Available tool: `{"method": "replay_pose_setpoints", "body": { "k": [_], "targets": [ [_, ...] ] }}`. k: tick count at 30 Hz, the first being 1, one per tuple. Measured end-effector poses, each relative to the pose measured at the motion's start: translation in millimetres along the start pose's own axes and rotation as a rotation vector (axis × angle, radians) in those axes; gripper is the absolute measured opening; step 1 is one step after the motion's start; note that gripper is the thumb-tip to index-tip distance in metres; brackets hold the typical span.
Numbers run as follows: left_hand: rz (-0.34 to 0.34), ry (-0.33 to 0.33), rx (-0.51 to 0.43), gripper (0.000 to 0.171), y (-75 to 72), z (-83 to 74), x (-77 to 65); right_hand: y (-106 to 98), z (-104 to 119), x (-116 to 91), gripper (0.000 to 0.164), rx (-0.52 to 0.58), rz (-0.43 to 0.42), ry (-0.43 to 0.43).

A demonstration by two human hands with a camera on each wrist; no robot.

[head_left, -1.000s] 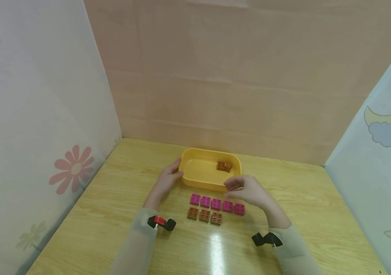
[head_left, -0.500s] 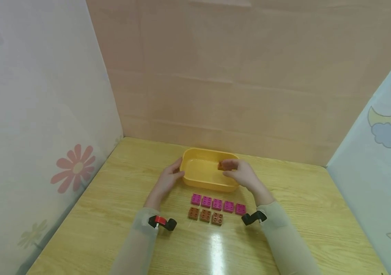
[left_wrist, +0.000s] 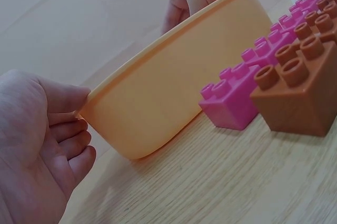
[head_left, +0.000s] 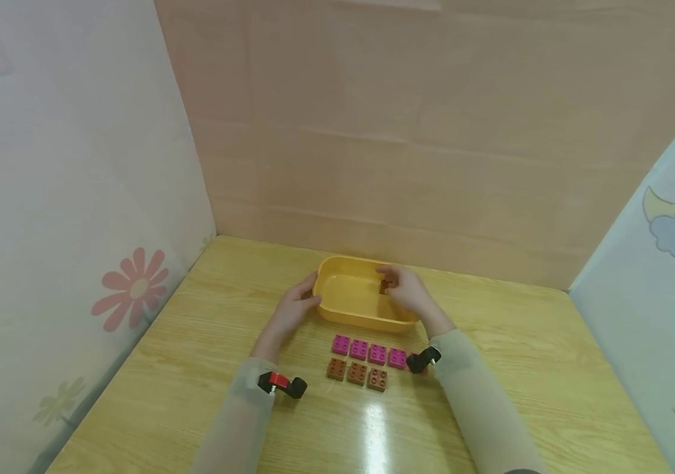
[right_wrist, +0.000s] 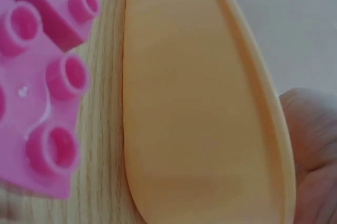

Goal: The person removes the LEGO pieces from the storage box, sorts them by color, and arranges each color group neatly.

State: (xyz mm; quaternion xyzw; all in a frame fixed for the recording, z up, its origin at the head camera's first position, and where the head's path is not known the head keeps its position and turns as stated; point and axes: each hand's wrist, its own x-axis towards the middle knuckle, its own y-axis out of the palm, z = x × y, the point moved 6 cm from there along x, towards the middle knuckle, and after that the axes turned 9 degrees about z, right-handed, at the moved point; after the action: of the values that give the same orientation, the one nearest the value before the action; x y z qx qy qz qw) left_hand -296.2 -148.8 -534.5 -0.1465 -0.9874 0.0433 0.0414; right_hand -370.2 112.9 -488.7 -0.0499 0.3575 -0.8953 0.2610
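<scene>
A yellow plastic box (head_left: 367,321) stands on the table, with my left hand (head_left: 292,309) holding its left end. In the left wrist view, that thumb lies at the rim and the other fingers are curled outside the wall. My right hand (head_left: 409,289) reaches over the front right of the rim into the box. Its thumb and fingers are around a brown toy brick (head_left: 384,286), which they partly cover. A second brown brick seen there earlier is hidden. In the right wrist view, the box wall blocks the fingertips.
In front of the box lies a row of several pink bricks (head_left: 359,349), its right end partly behind the right wrist camera (head_left: 423,359). Nearer stands a row of 3 brown bricks (head_left: 357,373). A beige wall (head_left: 396,164) rises behind the table (head_left: 521,342).
My right hand has moved from the front rim into the box and closed in around the brown bricks. My left hand has kept its hold on the box.
</scene>
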Motion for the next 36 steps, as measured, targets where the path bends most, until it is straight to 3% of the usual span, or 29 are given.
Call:
{"method": "replay_pose_setpoints", "body": {
  "k": [8,11,17,30,36],
  "targets": [
    [0.000,-0.001,0.005,0.063,0.6,1.1,-0.6,12,-4,6,0.054,0.045,0.078,-0.027],
    [-0.002,-0.003,-0.005,0.063,0.9,1.0,-0.3,13,-5,7,0.052,0.051,0.062,-0.035],
    [-0.001,-0.020,-0.024,0.063,1.8,0.5,0.5,10,-4,8,0.049,-0.041,-0.027,-0.025],
    [-0.018,-0.024,-0.016,0.063,0.1,1.3,-0.5,17,-1,9,0.047,-0.050,0.018,-0.012],
    [-0.017,-0.013,-0.011,0.062,-1.3,1.4,0.0,17,0,12,0.046,-0.114,0.001,-0.015]
  ]
}}
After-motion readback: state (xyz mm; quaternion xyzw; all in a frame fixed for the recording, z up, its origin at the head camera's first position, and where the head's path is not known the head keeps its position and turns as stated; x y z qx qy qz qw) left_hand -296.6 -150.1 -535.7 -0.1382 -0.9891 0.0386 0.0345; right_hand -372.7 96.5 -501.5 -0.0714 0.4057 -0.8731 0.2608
